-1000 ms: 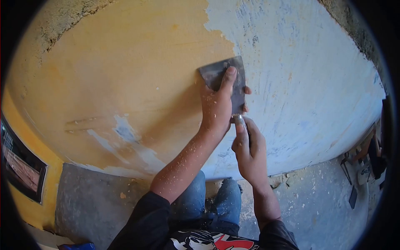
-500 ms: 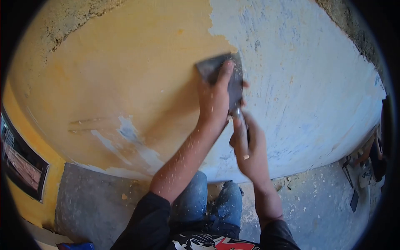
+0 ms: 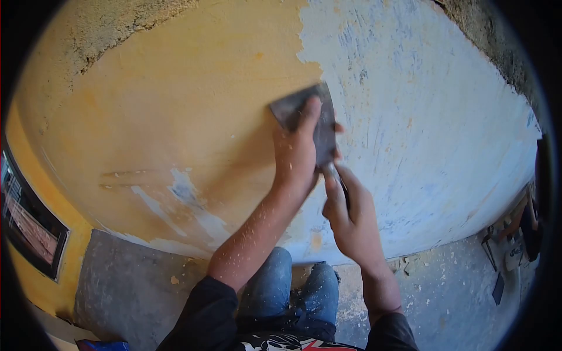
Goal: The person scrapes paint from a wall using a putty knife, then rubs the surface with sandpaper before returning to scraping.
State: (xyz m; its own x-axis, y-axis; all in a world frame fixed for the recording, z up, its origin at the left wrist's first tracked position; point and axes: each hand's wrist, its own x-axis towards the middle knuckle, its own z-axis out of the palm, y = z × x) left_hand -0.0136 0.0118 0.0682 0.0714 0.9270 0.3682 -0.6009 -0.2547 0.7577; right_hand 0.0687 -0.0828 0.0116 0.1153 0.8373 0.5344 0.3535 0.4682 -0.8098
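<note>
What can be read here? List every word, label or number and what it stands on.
No text can be read.
Print on the black shirt: a picture, no legible letters.
Dark marks on the white object at the right edge: too small and blurred.
The scraper and wall bear none.

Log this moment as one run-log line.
left hand: holds scraper blade against wall | right hand: grips its handle | wall: yellow left, scraped right

A dark grey scraper (image 3: 285, 111) is being shown against a wall (image 3: 175, 88), ochre yellow at left and streaked bluish white at right, above blue jeans (image 3: 269, 284).
</note>
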